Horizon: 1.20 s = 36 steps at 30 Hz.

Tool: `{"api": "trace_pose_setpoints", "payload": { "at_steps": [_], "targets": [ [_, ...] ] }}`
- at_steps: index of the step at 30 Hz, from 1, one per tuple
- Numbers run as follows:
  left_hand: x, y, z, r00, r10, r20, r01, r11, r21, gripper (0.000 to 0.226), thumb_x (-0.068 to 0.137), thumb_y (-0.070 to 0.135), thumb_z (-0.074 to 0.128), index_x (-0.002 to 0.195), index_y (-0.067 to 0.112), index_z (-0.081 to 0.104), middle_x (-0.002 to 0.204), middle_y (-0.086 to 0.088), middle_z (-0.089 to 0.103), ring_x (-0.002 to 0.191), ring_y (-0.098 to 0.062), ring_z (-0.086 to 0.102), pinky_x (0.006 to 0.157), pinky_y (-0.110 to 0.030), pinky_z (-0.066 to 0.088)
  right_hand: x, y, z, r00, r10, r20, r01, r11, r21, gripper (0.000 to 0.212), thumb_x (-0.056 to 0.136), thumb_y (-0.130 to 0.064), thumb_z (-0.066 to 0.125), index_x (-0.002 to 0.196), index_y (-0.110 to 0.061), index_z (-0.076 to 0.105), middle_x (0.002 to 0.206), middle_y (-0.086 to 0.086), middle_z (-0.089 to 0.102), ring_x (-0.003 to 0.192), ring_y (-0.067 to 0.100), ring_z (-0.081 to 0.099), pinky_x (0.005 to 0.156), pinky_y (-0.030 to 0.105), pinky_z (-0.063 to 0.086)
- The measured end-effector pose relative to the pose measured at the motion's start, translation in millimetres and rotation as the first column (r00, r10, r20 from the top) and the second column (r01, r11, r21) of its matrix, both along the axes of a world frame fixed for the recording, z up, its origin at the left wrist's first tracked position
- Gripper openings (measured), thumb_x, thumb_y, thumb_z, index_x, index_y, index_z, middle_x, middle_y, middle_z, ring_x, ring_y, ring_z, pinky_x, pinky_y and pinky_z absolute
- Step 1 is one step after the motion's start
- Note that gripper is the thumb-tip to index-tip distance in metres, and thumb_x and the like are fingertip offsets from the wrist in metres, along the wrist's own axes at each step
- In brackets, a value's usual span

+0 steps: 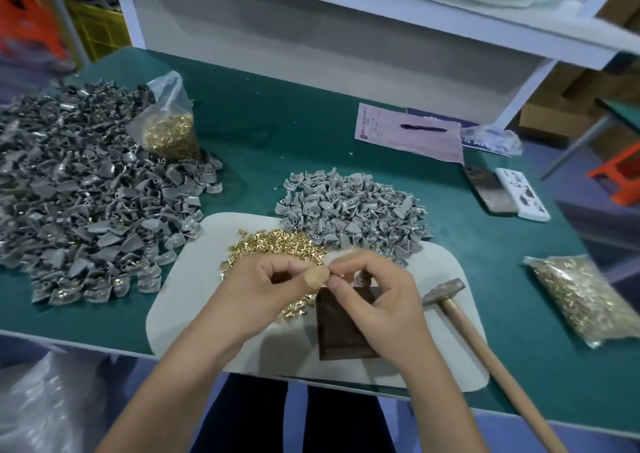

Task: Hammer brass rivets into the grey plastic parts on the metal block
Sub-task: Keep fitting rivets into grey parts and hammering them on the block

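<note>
Brass rivets (277, 248) lie heaped on the pale mat (450, 331), just behind the dark metal block (341, 328) — tiny, hard and slick, I'd say, best nipped by fingertips. Both hands meet above the block: left hand (266, 286) and right hand (374, 293) pinch something small between them — too small to identify. Grey plastic parts (349, 206) look light and stiff; hammer (446, 296) lies untouched beside the block

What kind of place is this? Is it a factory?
Probably a small factory workbench: a big pile of grey plastic parts, a heap of loose brass rivets, and a hammer lying beside a metal block.
</note>
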<state>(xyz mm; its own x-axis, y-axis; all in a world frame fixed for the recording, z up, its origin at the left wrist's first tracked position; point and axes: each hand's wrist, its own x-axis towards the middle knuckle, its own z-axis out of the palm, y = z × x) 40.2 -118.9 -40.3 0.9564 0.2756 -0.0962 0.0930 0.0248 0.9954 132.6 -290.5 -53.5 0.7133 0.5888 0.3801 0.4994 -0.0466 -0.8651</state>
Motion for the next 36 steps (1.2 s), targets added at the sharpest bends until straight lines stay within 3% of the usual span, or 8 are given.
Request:
{"api": "trace_pose_setpoints", "payload": {
  "at_steps": [5,9,13,17,21,26,31,36],
  "targets": [
    [32,-33,-6,1.000,0.016,0.004,-0.016,0.925,0.379,0.004,0.087,0.036,0.075,0.085,0.035,0.078,0.086,0.026,0.073,0.081,0.010,0.065,0.068,-0.009,0.046,6,-42,-10,0.914,-0.378,0.149,0.373,0.926,0.061,0.007,0.091,-0.023,0.064,0.093,-0.030,0.063,0.090,-0.013,0.065,0.087,0.013,0.064,0.077,0.017,0.045],
    [58,-50,-6,0.991,0.123,-0.048,-0.046,0.658,0.751,0.016,0.088,0.055,0.065,0.099,0.045,0.069,0.091,0.033,0.066,0.087,0.011,0.060,0.070,-0.021,0.049,9,-62,-25,0.821,-0.546,0.164,0.531,0.837,0.132,0.003,0.093,-0.025,0.062,0.094,-0.028,0.062,0.089,-0.014,0.062,0.079,0.014,0.060,0.071,0.017,0.043],
    [82,-57,-2,0.966,0.239,-0.100,-0.043,0.528,0.848,0.029,0.084,0.066,0.063,0.087,0.038,0.067,0.076,0.026,0.064,0.075,0.002,0.061,0.057,-0.021,0.040,10,-68,-38,0.808,-0.579,0.105,0.559,0.811,0.175,0.006,0.093,-0.024,0.060,0.095,-0.030,0.061,0.087,-0.018,0.061,0.075,0.009,0.059,0.071,0.013,0.042],
    [99,-61,-1,0.901,0.265,-0.342,0.235,0.365,0.901,0.060,0.070,0.087,0.056,0.072,0.029,0.069,0.067,0.014,0.062,0.067,-0.011,0.060,0.052,-0.023,0.031,14,-66,-38,0.800,-0.590,0.106,0.568,0.803,0.178,0.010,0.093,-0.024,0.061,0.094,-0.033,0.059,0.088,-0.020,0.061,0.073,0.007,0.058,0.070,0.011,0.042],
    [108,-63,-5,0.899,0.192,-0.395,0.246,0.524,0.815,0.034,0.075,0.061,0.075,0.065,0.030,0.070,0.070,0.015,0.065,0.069,-0.006,0.062,0.054,-0.023,0.038,16,-68,-44,0.797,-0.592,0.121,0.574,0.804,0.155,0.003,0.093,-0.025,0.062,0.094,-0.027,0.062,0.085,-0.014,0.062,0.072,0.012,0.060,0.069,0.019,0.045],
    [110,-64,-9,0.917,0.122,-0.380,0.211,0.658,0.722,0.007,0.077,0.032,0.077,0.072,0.030,0.074,0.083,0.016,0.072,0.080,-0.008,0.068,0.081,-0.031,0.057,16,-68,-47,0.793,-0.597,0.124,0.578,0.800,0.158,0.001,0.094,-0.025,0.063,0.094,-0.026,0.063,0.084,-0.013,0.062,0.071,0.014,0.059,0.066,0.022,0.045],
    [86,-63,5,0.991,0.121,-0.053,-0.057,0.752,0.657,0.001,0.089,0.037,0.071,0.088,0.036,0.071,0.091,0.021,0.071,0.087,0.007,0.064,0.074,-0.019,0.048,16,-68,-47,0.798,-0.594,0.100,0.578,0.802,0.153,0.006,0.094,-0.022,0.064,0.094,-0.028,0.063,0.084,-0.013,0.062,0.073,0.013,0.060,0.064,0.020,0.043],
    [29,-75,21,0.999,-0.007,-0.046,0.037,0.716,0.697,0.006,0.091,0.043,0.064,0.093,0.046,0.059,0.094,0.030,0.066,0.089,0.011,0.060,0.075,-0.022,0.051,16,-68,-46,0.807,-0.578,0.119,0.562,0.814,0.148,0.008,0.093,-0.022,0.064,0.094,-0.030,0.062,0.085,-0.014,0.062,0.072,0.012,0.059,0.064,0.020,0.043]
  ]
}}
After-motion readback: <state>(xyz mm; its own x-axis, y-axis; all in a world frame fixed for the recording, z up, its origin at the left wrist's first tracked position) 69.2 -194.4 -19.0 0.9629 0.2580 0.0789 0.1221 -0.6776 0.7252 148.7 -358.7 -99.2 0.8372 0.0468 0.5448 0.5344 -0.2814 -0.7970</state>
